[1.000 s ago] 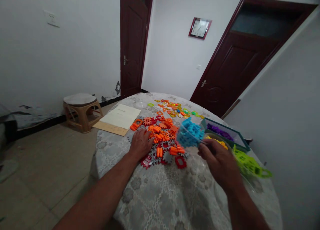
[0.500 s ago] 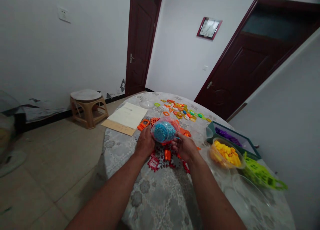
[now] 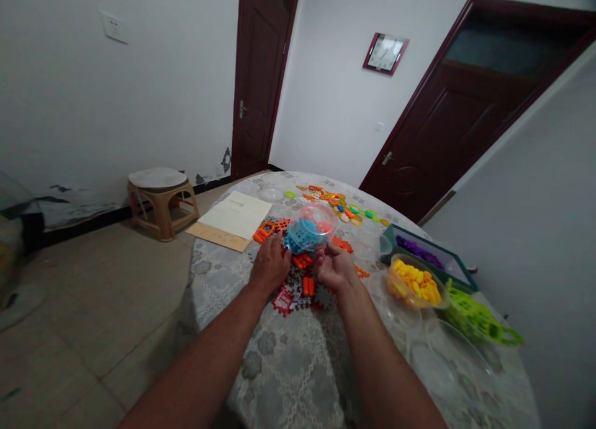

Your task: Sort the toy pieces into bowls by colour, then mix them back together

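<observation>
A clear plastic bowl [image 3: 331, 216] is tilted over the middle of the table, and orange pieces show through its wall. Blue building pieces [image 3: 302, 233] lie at its left and lower side. My left hand [image 3: 271, 266] rests beside them, fingers loosely extended and the thumb close to the nearest blue ones. On the near side of the bowl, my right hand [image 3: 334, 267] has curled fingers at its lower edge, though the contact is partly hidden. Orange pieces [image 3: 308, 285] and a red piece [image 3: 283, 300] lie among grey pieces between and below my hands.
Farther back are mixed orange, yellow and green pieces [image 3: 339, 202]. To the right stand a box [image 3: 459, 270] of purple pieces, a tub of yellow pieces [image 3: 416, 283], a green basket [image 3: 477, 317] and clear lids. Papers [image 3: 235, 215] lie at the left edge; a stool [image 3: 162, 202] stands beyond.
The bowl has tipped away from me, and its blue pieces now show low at its left side near my left thumb. My right hand has shifted slightly left with its fingers more curled.
</observation>
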Demonstrator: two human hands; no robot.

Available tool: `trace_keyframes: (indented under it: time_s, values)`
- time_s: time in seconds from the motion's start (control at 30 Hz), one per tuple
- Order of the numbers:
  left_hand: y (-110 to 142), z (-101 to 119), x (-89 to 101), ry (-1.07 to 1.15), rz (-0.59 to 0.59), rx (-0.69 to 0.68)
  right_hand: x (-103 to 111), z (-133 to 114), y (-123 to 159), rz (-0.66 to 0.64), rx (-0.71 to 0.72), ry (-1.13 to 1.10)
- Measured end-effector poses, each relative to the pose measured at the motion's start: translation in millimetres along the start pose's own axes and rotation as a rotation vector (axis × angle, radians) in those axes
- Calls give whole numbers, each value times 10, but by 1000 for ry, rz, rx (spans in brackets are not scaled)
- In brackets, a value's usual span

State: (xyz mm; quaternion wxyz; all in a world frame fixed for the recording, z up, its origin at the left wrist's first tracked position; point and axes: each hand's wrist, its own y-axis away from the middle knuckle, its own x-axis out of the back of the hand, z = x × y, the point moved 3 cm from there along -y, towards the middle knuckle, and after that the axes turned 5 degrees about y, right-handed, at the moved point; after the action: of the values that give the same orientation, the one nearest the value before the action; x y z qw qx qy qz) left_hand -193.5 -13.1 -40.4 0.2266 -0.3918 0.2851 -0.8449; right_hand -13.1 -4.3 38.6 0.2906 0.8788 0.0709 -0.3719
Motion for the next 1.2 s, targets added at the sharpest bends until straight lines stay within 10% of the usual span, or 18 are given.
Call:
trace_keyframes:
  time_s: [0.27, 0.43, 0.57, 0.7, 0.9, 1.2]
  values:
    - [-12, 57, 56, -7, -49, 14, -90, -234, 521, -105, 69, -20]
    - [-51, 113, 122, 11, -75, 36, 238, -502, 1345, -99, 488, 224]
    - [-85, 100, 120, -19, -92, 48, 797, -805, 2254, 202, 987, 462]
    - [-154, 27, 43, -71, -126, 21, 1563, -1047, 3158, 791, 1348, 718]
    - [-184, 96, 73, -118, -113, -105, 2563, -1082, 3724, 1525, 1115, 1304]
    - [-184, 273, 17, -136, -254, -353, 3183, -925, 3299, 1593, 736, 1862]
